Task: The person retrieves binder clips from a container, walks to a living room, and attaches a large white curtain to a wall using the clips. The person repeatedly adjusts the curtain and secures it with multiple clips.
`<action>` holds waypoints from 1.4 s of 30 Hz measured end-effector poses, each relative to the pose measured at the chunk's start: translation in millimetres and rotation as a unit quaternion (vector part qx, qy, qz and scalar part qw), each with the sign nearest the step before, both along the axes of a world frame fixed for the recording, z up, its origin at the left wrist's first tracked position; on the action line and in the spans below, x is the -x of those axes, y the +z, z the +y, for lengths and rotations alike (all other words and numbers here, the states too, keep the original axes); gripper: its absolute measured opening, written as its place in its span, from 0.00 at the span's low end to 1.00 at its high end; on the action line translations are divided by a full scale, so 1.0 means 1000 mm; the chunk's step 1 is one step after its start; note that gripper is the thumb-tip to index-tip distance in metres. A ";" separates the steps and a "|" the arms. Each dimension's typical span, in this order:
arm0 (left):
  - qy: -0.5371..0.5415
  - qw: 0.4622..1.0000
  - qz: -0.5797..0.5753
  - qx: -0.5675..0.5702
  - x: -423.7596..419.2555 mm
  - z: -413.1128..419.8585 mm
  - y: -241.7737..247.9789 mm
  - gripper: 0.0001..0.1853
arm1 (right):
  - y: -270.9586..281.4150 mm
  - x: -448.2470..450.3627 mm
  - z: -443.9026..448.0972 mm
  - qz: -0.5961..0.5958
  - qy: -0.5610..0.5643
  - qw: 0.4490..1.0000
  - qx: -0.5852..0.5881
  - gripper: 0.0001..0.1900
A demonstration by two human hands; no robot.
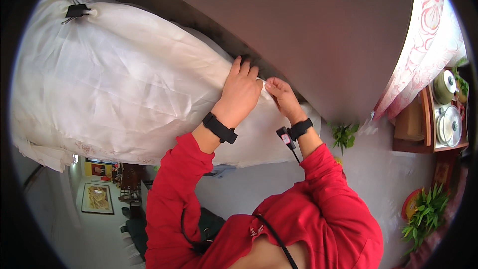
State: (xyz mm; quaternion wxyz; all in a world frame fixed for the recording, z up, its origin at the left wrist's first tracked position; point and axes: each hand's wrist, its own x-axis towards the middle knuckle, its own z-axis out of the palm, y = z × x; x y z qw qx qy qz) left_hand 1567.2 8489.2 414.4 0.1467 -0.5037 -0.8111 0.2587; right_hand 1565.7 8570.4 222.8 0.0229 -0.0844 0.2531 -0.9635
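Note:
A large white cloth (pixel 149 82) hangs in creases beneath a dark, smooth panel. Near its upper left edge, a black binder clip (pixel 77 10) pinches the fabric into a gathered fold. My left hand (pixel 241 89) lies over the cloth's upper edge, its fingers curled on the fabric, with some fingertips reaching a dark gap behind it. Just to its right, my right hand (pixel 282 95) pinches the same edge between thumb and fingers. A black strap is on each wrist, and a small device on a cord hangs by the right one.
The brown panel (pixel 317 33) spans the top. A pink-patterned curtain (pixel 425 37) hangs at the right, above a wooden cabinet (pixel 429 119) holding lidded pots (pixel 448 125). Green plants (pixel 425 213) stand at the lower right. A framed picture (pixel 97 198) hangs at the lower left.

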 end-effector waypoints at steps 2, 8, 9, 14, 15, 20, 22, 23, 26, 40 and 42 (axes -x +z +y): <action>0.038 0.999 0.002 0.014 0.006 -0.004 -0.003 0.05 | 0.002 0.000 0.005 -0.006 0.008 1.000 -0.023 0.06; 0.110 0.993 -0.034 0.015 0.016 -0.010 0.000 0.03 | 0.011 0.004 -0.008 0.036 -0.007 0.996 -0.087 0.06; 0.116 0.992 -0.049 0.019 0.018 -0.010 0.002 0.03 | 0.012 0.000 -0.013 0.004 0.006 0.996 -0.094 0.06; 0.174 0.978 -0.117 0.017 0.027 -0.013 0.006 0.04 | 0.020 -0.002 -0.016 -0.030 0.004 0.996 -0.080 0.07; 0.186 0.977 -0.106 0.003 0.028 -0.013 0.006 0.04 | 0.023 -0.002 -0.016 -0.016 -0.006 0.999 -0.044 0.08; 0.220 0.968 -0.117 0.010 0.024 0.000 0.013 0.05 | 0.033 -0.008 -0.026 0.016 -0.029 0.968 -0.251 0.13; 0.266 0.953 -0.147 0.009 0.019 0.004 0.022 0.06 | 0.032 -0.007 -0.027 0.031 -0.015 0.980 -0.194 0.15; 0.255 0.960 -0.116 0.005 0.018 0.004 0.028 0.07 | 0.031 -0.005 -0.026 0.019 -0.007 0.984 -0.176 0.16; 0.221 0.973 -0.064 0.008 0.014 0.001 0.055 0.12 | 0.030 -0.006 -0.022 0.011 0.039 0.982 -0.183 0.18; 0.197 0.979 0.012 0.053 0.003 -0.006 0.098 0.02 | 0.045 -0.014 0.001 0.043 0.059 0.981 -0.180 0.17; 0.182 0.983 0.009 0.019 0.004 -0.010 0.098 0.03 | 0.044 -0.013 0.001 0.058 0.043 0.974 -0.215 0.17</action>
